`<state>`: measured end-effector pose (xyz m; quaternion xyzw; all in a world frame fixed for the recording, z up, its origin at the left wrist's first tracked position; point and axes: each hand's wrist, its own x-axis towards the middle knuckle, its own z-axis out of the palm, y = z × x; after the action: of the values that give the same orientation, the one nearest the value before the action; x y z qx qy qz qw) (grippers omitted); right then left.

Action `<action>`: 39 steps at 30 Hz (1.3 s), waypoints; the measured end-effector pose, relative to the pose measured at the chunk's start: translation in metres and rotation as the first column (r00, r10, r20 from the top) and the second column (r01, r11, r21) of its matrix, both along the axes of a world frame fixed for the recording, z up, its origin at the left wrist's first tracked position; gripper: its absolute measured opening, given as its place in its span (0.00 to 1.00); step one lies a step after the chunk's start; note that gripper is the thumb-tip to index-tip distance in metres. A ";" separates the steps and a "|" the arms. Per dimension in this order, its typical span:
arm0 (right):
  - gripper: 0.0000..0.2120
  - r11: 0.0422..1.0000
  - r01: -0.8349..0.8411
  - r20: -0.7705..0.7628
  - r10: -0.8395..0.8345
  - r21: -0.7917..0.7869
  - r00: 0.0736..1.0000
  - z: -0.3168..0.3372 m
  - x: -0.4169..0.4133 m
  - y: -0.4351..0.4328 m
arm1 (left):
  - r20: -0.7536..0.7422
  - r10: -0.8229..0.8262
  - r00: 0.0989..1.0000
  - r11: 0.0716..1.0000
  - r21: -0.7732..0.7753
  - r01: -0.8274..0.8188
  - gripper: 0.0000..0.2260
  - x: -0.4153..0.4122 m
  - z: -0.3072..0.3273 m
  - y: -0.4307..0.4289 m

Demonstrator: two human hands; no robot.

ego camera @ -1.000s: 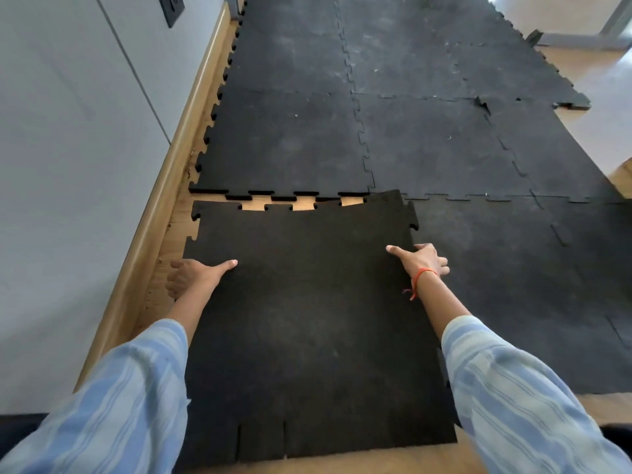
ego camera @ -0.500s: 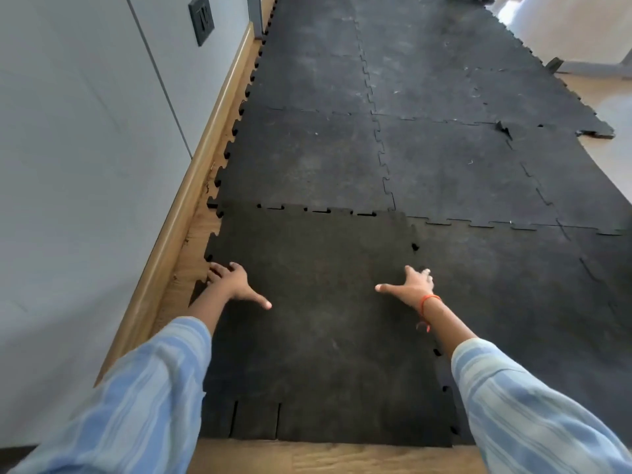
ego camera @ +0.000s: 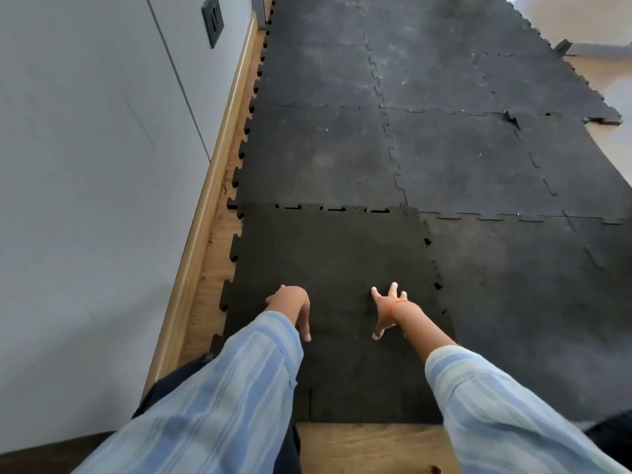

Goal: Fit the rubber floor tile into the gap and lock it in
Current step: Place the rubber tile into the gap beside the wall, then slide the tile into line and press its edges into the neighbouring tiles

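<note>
The dark rubber floor tile (ego camera: 335, 254) lies flat in the near-left corner of the mat, its jigsaw edges against the tiles beyond and to the right. Small dark slots (ego camera: 333, 209) still show along its far seam, and a few notches (ego camera: 437, 285) along its right seam. My left hand (ego camera: 293, 304) rests palm-down on the tile, fingers spread and pointing back toward me. My right hand (ego camera: 388, 307) is pressed flat on the tile just to the right, fingers splayed, a red thread at the wrist. Neither hand holds anything.
Laid black tiles (ego camera: 461, 159) cover the floor ahead and to the right. A grey wall (ego camera: 85, 165) with a wooden skirting (ego camera: 212, 186) runs along the left, leaving a strip of bare wood floor (ego camera: 212, 268). Bare wood floor (ego camera: 369, 446) shows below the tile's near edge.
The tile slid forward and closed the wood-coloured gap at its far edge. Both hands moved from the tile's side edges onto its middle, closer together and flat.
</note>
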<state>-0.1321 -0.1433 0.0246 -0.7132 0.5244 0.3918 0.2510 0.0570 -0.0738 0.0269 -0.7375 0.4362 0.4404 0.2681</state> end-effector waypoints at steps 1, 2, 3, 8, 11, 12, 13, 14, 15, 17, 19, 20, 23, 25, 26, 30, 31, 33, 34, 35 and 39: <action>0.54 1.000 0.015 0.014 -0.015 0.025 1.000 0.002 -0.001 -0.004 | 0.018 0.004 1.000 0.999 -0.053 -0.003 0.46 0.000 -0.001 -0.003; 0.53 0.999 0.024 0.031 -0.025 0.033 0.999 0.003 -0.001 -0.010 | 0.036 0.006 0.999 0.993 -0.115 -0.002 0.48 0.001 -0.003 -0.007; 0.52 0.999 0.044 0.056 -0.045 0.018 0.997 0.001 -0.001 -0.016 | 0.049 0.006 0.999 0.987 -0.163 0.002 0.50 0.002 -0.006 -0.012; 0.49 0.973 0.141 0.160 -0.112 -0.184 0.981 -0.016 -0.012 -0.040 | 0.090 0.039 0.995 0.985 -0.170 -0.023 0.54 -0.006 -0.030 -0.023; 0.58 0.942 0.253 0.179 -0.216 -0.220 0.960 -0.015 -0.017 -0.066 | 0.109 0.074 0.991 0.990 -0.124 -0.061 0.53 -0.008 -0.031 -0.032; 0.61 0.924 0.311 0.180 -0.275 -0.222 0.945 -0.014 -0.017 -0.076 | 0.104 0.095 0.990 0.992 -0.093 -0.085 0.53 -0.007 -0.029 -0.039; 0.64 0.901 0.372 0.183 -0.337 -0.221 0.924 -0.012 -0.016 -0.085 | 0.097 0.120 0.988 0.992 -0.059 -0.115 0.52 -0.007 -0.026 -0.047; 0.66 0.877 0.429 0.189 -0.393 -0.218 0.900 -0.011 -0.015 -0.094 | 0.094 0.143 0.985 0.990 -0.021 -0.141 0.51 -0.006 -0.023 -0.055; 0.67 0.856 0.472 0.194 -0.436 -0.211 0.879 -0.011 -0.013 -0.103 | 0.095 0.154 0.984 0.988 0.018 -0.156 0.50 -0.006 -0.019 -0.063; 0.68 0.846 0.499 0.194 -0.466 -0.189 0.863 -0.010 -0.014 -0.115 | 0.090 0.174 0.981 0.981 0.065 -0.180 0.47 -0.004 -0.013 -0.073; 0.68 0.853 0.486 0.205 -0.450 -0.189 0.869 -0.009 -0.021 -0.120 | 0.089 0.211 0.973 0.972 0.089 -0.219 0.45 -0.003 -0.006 -0.077; 0.67 0.855 0.483 0.217 -0.443 -0.191 0.870 -0.009 -0.026 -0.121 | 0.088 0.225 0.970 0.966 0.107 -0.234 0.45 -0.002 -0.003 -0.079; 0.66 0.860 0.475 0.221 -0.435 -0.185 0.873 -0.006 -0.030 -0.126 | 0.067 0.242 0.968 0.946 0.204 -0.251 0.44 0.003 0.003 -0.087; 0.66 0.855 0.485 0.216 -0.446 -0.183 0.868 -0.007 -0.026 -0.130 | 0.045 0.243 0.969 0.943 0.224 -0.247 0.42 0.009 0.009 -0.099; 0.67 0.849 0.493 0.214 -0.455 -0.187 0.864 -0.007 -0.023 -0.132 | 0.034 0.257 0.966 0.946 0.198 -0.258 0.41 0.014 0.012 -0.107; 0.69 0.849 0.479 0.198 -0.442 -0.222 0.875 -0.016 -0.023 -0.138 | 0.173 0.380 0.909 0.899 -0.301 -0.319 0.26 0.032 0.004 -0.120; 0.70 0.847 0.481 0.205 -0.442 -0.227 0.873 -0.018 -0.024 -0.139 | 0.238 0.432 0.870 0.849 -0.433 -0.303 0.24 0.037 -0.001 -0.117; 0.70 0.837 0.492 0.228 -0.445 -0.238 0.866 -0.021 -0.027 -0.138 | 0.322 0.516 0.794 0.783 -0.554 -0.284 0.29 0.050 -0.013 -0.104; 0.69 0.832 0.499 0.241 -0.446 -0.242 0.862 -0.023 -0.027 -0.138 | 0.343 0.550 0.762 0.769 -0.565 -0.300 0.36 0.058 -0.021 -0.097; 0.68 0.829 0.500 0.261 -0.440 -0.250 0.860 -0.025 -0.027 -0.136 | 0.345 0.584 0.735 0.759 -0.554 -0.343 0.43 0.065 -0.026 -0.090; 0.59 0.788 0.512 0.384 -0.380 -0.342 0.842 -0.037 -0.023 -0.122 | 0.216 0.694 0.687 0.692 -0.461 -0.555 0.56 0.091 -0.037 -0.078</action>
<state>-0.1551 -0.2655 -0.0129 -0.6545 0.7092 0.0836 0.2481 0.1477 -0.1521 -0.0100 -0.9479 0.1660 0.2693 0.0368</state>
